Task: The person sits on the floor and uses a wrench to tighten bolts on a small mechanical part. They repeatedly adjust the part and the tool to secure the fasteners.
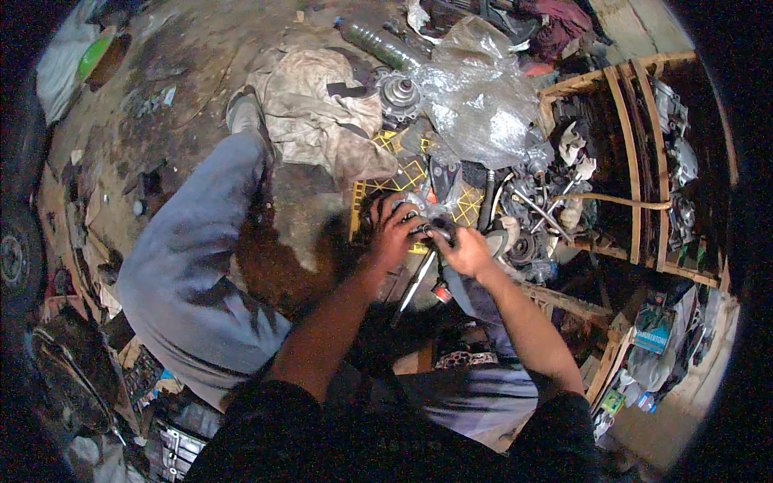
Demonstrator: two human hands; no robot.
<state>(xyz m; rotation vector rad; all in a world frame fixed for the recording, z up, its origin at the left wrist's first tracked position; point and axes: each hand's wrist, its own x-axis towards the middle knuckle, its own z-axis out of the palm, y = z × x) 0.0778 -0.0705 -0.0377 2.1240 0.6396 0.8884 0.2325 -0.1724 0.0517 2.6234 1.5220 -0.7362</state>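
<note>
My left hand is closed, its fingers curved round a greyish metal machine part over a yellow plastic crate. Close beside it, my right hand is closed on a short dark metal piece with a ring-shaped end, which meets the left fingertips. What kind of tool or part this is cannot be made out. Just below the hands a long pale metal bar slants down to the left. Near it lies a small red-and-white item.
A stained cloth lies beyond the crate, next to a round metal housing. Clear plastic sheeting and a plastic bottle are farther off. Metal parts and tools crowd the right, beside a wooden slatted crate.
</note>
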